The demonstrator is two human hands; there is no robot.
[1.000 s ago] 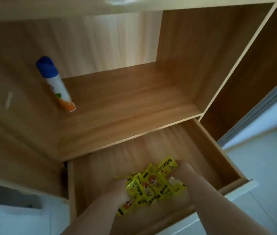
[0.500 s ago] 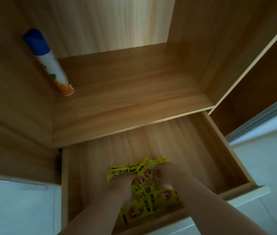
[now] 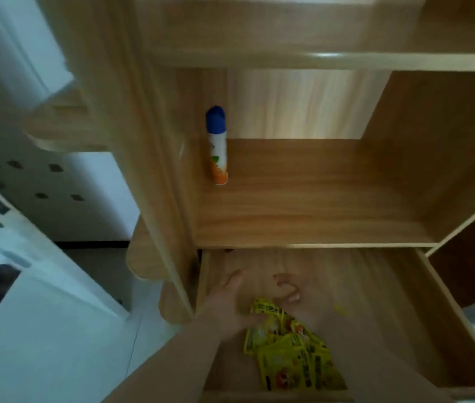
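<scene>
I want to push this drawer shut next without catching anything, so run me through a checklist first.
1. Left hand out of the drawer: not ok, it is inside, fingers straight, beside the packets.
2. Right hand out: not ok, it is inside too, fingers bent, holding nothing.
3. Packets all inside: ok, the pile lies on the drawer floor near the front.
4. Pile below the rim: cannot tell from this angle.
5. Can clear of the drawer: ok, it stands upright on the shelf above.
</scene>
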